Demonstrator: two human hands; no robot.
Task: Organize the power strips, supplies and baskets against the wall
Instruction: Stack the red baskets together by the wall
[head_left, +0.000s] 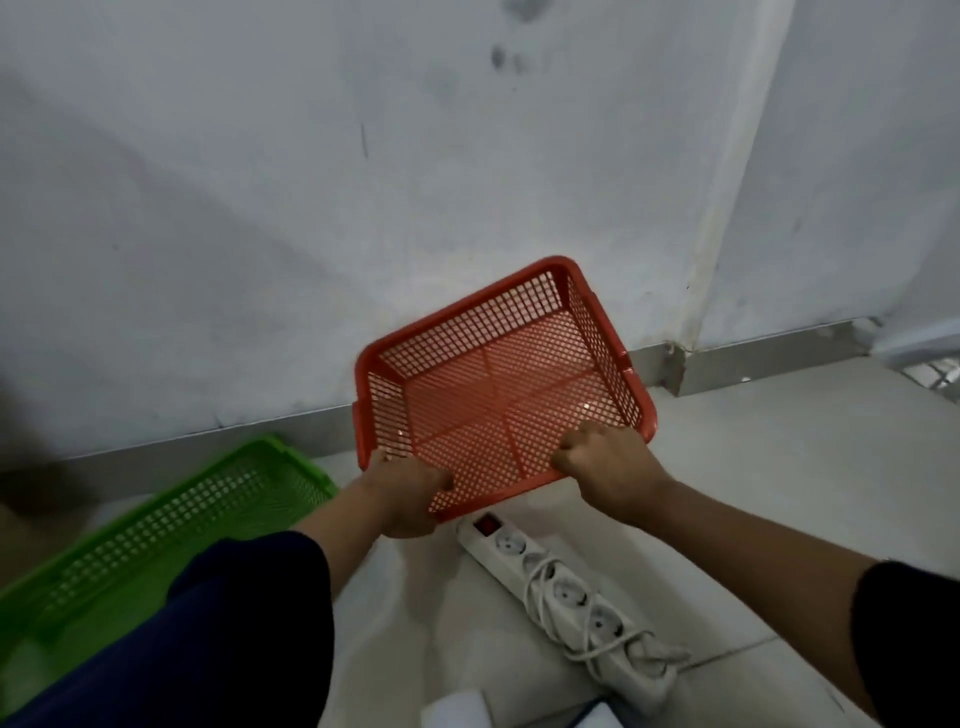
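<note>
An empty red mesh basket (498, 384) is held in front of the wall, tilted so its opening faces me. My left hand (405, 493) grips its near rim at the left corner, and my right hand (608, 462) grips the same rim toward the right. A white power strip (566, 592) with a red switch lies on the floor just below the basket, its cord wound around it. A green mesh basket (171, 530) sits on the floor at the left, near the wall's base.
The white wall (311, 208) has a grey skirting strip (753, 364) along the floor. A corner of the wall juts out at the right. White flat items (457, 709) lie at the bottom edge. My dark trouser leg (218, 639) covers part of the green basket.
</note>
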